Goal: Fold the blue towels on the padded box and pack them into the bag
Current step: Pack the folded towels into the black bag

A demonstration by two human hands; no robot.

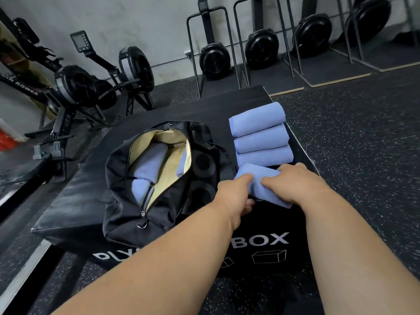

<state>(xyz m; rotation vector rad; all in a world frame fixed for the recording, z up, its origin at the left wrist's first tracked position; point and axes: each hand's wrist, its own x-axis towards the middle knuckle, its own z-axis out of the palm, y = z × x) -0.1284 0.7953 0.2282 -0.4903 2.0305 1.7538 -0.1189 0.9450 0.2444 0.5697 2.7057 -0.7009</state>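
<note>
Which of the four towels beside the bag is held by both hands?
The nearest towel: the left hand and the right hand grip it. The three towels behind it lie untouched.

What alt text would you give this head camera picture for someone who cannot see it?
Both hands, left hand and right hand, grip a folded blue towel on a black padded box. Three more folded towels lie in a row behind it, and an open black bag at left already holds blue towels.

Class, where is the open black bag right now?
In the head view, the bag lies unzipped on the padded box, left of the row of rolled towels.
</note>
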